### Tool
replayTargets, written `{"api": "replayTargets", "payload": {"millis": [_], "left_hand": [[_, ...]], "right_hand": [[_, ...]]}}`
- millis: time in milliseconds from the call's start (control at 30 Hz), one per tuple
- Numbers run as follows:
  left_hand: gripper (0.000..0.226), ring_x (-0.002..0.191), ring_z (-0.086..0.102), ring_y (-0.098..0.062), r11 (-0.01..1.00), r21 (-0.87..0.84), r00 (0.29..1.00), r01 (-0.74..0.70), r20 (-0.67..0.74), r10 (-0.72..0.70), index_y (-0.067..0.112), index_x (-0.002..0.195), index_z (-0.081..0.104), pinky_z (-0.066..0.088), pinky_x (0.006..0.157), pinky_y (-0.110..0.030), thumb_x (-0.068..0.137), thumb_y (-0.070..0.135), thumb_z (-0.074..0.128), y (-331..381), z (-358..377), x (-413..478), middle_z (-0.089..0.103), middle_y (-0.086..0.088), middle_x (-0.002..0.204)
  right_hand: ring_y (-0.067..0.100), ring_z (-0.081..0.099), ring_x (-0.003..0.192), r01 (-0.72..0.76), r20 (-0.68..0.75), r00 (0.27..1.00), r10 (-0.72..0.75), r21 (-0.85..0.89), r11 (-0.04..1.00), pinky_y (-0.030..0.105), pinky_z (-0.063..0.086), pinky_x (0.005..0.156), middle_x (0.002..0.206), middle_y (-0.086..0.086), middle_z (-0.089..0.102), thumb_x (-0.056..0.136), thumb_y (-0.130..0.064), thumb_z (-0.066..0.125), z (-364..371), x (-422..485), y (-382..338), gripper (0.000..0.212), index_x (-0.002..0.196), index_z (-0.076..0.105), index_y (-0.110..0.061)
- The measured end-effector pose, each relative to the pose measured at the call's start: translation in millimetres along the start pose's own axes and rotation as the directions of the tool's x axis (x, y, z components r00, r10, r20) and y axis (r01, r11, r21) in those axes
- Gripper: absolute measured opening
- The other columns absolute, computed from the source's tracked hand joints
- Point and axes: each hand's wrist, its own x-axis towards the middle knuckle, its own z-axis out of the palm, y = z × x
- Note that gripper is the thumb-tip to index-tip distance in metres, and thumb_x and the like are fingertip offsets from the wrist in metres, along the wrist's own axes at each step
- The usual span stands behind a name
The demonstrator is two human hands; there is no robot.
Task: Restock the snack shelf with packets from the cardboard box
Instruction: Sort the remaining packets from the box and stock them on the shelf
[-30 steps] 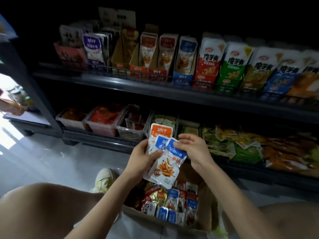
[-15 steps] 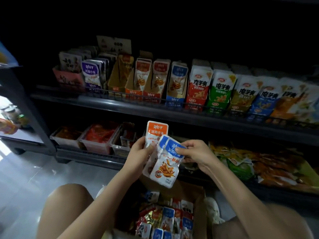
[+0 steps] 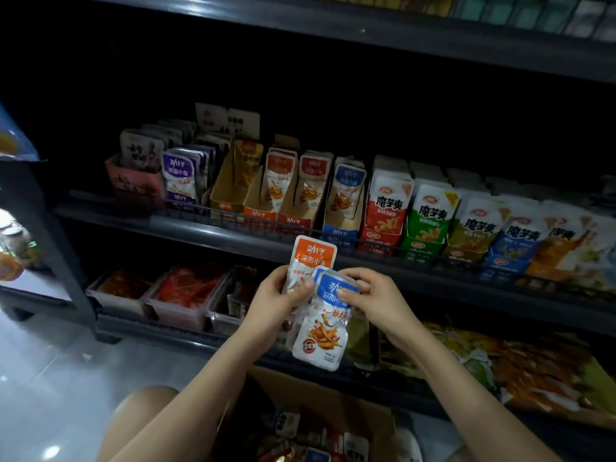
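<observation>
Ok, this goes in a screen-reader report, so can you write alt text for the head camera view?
Two hands hold snack packets before a dark shop shelf: the left hand grips an orange-topped packet, the right hand pinches a blue-topped packet. Matching packets stand on the shelf behind; a cardboard box sits below.

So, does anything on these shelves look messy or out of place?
Mostly tidy: the middle shelf holds packets upright in rows. The odd spot is low on the right, where bags lie flat in a loose, overlapping heap. The yellow box also looks nearly empty.
</observation>
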Motion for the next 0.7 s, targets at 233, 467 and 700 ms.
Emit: {"api": "replayTargets", "payload": {"millis": [233, 467, 700], "left_hand": [[0.033, 0.088, 0.072, -0.017, 0.999, -0.002, 0.998, -0.054, -0.043, 0.054, 0.02, 0.106, 0.059, 0.058, 0.072, -0.032, 0.079, 0.007, 0.074, 18.3, -3.2, 21.0, 0.073, -0.002, 0.099], [0.028, 0.093, 0.068, -0.02, 0.999, -0.019, 0.977, -0.041, -0.208, 0.036, 0.016, 0.109, 0.06, 0.054, 0.072, -0.029, 0.085, 0.002, 0.066, 34.7, -24.7, 65.2, 0.071, -0.004, 0.101], [0.025, 0.092, 0.066, -0.019, 0.997, -0.057, 0.958, -0.048, -0.286, 0.03, 0.014, 0.108, 0.059, 0.053, 0.074, -0.031, 0.087, 0.0, 0.064, 50.1, -31.8, 102.6, 0.069, -0.004, 0.101]], "right_hand": [[0.007, 0.069, 0.07, 0.04, -0.001, 0.999, -0.041, -0.101, 0.994, 0.019, 0.051, 0.055, 0.085, 0.0, 0.071, 0.086, -0.016, 0.069, -8.3, 26.3, -21.8, 0.006, 0.09, 0.064, -0.016], [0.008, 0.063, 0.078, 0.303, -0.22, 0.906, -0.362, -0.261, 0.917, 0.016, 0.048, 0.064, 0.085, -0.004, 0.064, 0.09, -0.016, 0.064, -54.7, 76.5, -71.2, 0.005, 0.088, 0.061, -0.018], [0.025, 0.061, 0.09, 0.233, -0.234, 0.801, -0.551, -0.727, 0.646, 0.03, 0.04, 0.066, 0.105, 0.007, 0.066, 0.093, -0.028, 0.059, -77.6, 163.2, -77.8, 0.026, 0.11, 0.064, -0.008]]}}
